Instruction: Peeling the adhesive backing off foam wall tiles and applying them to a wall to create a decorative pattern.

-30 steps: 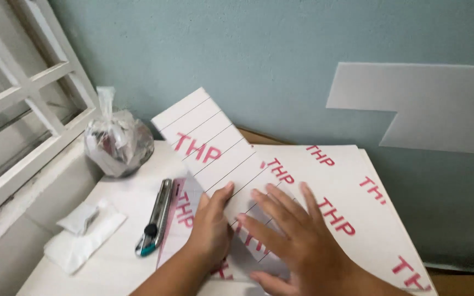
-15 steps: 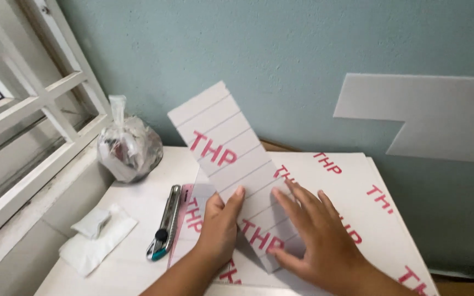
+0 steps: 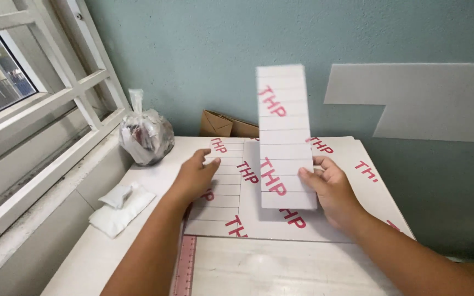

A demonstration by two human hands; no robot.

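Note:
My right hand [image 3: 333, 192] grips the lower right edge of a long white strip [image 3: 283, 137] with ruled lines and red letters, held upright above the table. My left hand [image 3: 196, 176] rests flat, fingers apart, on the left part of a large white sheet [image 3: 237, 214] with the same red print, lying on the white table [image 3: 281, 271]. A pink ruler [image 3: 185, 268] lies by my left forearm.
A knotted clear plastic bag [image 3: 145, 134] of scraps stands at the table's back left by the window frame [image 3: 56, 109]. White cloth pieces [image 3: 119, 205] lie on the left edge. Brown cardboard [image 3: 226, 125] leans behind. A grey panel [image 3: 423, 101] is stuck on the teal wall.
The strip has been lifted from lying slanted on the sheet to standing upright in my right hand. My left hand moved left onto the sheet. The view shifted; the knife is out of sight.

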